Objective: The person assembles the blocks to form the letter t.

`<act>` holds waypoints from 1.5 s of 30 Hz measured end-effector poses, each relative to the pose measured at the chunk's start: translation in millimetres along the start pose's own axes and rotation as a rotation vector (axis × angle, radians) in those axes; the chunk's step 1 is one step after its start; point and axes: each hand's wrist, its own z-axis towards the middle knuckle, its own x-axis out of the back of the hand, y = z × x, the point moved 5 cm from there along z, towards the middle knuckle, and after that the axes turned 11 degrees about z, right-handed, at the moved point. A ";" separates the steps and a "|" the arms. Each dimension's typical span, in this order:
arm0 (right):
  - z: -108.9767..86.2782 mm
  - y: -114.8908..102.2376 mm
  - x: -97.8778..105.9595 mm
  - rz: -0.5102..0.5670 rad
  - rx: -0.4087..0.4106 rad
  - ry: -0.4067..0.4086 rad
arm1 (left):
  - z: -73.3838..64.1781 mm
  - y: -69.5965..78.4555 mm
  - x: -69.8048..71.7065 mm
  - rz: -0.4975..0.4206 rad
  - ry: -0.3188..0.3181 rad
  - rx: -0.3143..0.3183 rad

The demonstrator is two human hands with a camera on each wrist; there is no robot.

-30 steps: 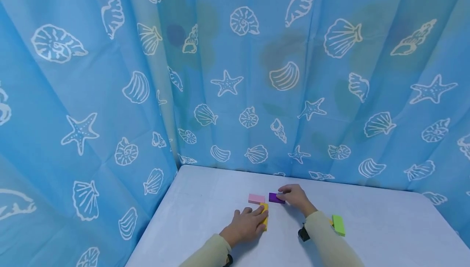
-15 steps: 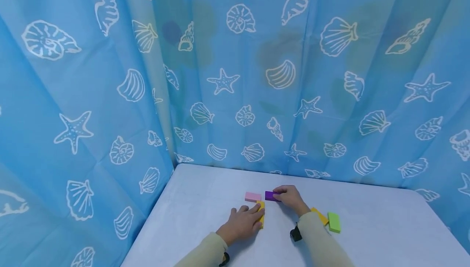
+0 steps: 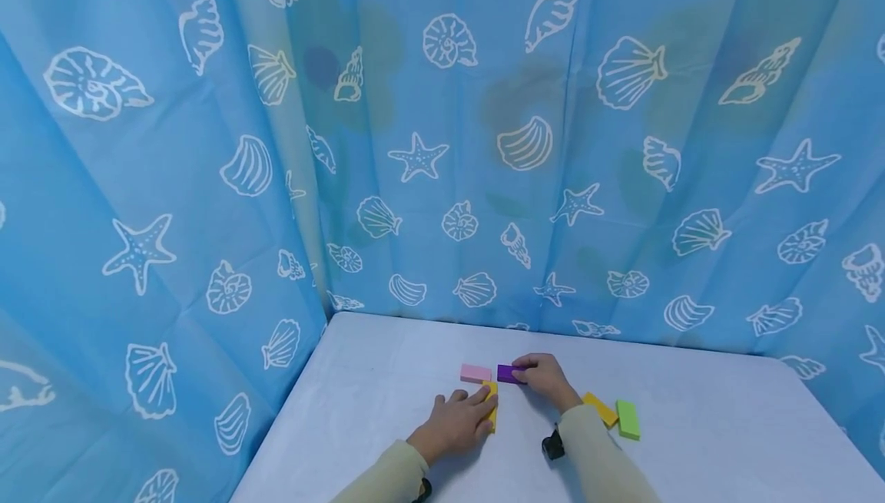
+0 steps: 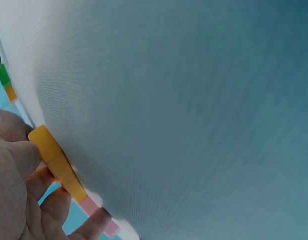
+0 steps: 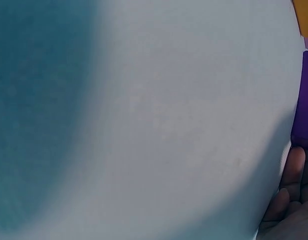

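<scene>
A yellow block [image 3: 490, 408] lies lengthwise on the white table, its far end at the right end of a pink block [image 3: 475, 373]. My left hand [image 3: 456, 422] holds the yellow block, with fingers over its far part and the thumb at its near end, as the left wrist view also shows. To the right of the pink block, a narrow gap away, lies a purple block [image 3: 509, 374]. My right hand [image 3: 546, 378] pinches the purple block at its right end; in the right wrist view a fingertip [image 5: 295, 162] meets that end.
Right of my right forearm lie a second yellow block [image 3: 600, 409], slanted, and a green block [image 3: 628, 420] beside it. A blue shell-print curtain [image 3: 429, 142] hangs along the table's back and left edges. Each wrist wears a dark device.
My right hand has edged the purple block slightly left towards the pink one. My right forearm has shifted left, uncovering the slanted yellow block. The left hand stays on its block.
</scene>
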 end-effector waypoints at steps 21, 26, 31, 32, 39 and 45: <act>-6.6 -1.9 -2.8 0.037 -0.027 0.022 | 3.1 -0.2 -5.5 0.008 0.008 0.000; -6.3 -0.4 -3.3 0.042 -0.018 0.019 | 2.7 -0.6 -7.1 -0.001 0.007 0.005; -9.0 -1.4 -2.1 0.069 -0.007 0.007 | 2.5 -0.4 -6.7 -0.007 0.011 0.002; -9.4 -1.0 -2.1 0.073 -0.008 0.004 | 2.4 -0.4 -6.7 -0.007 0.009 0.001; -8.4 4.8 -2.5 0.054 0.009 -0.004 | -1.1 0.4 -2.9 0.003 0.009 -0.006; -5.1 7.8 -2.7 0.062 0.002 -0.007 | -1.7 1.5 -1.2 0.008 0.012 -0.007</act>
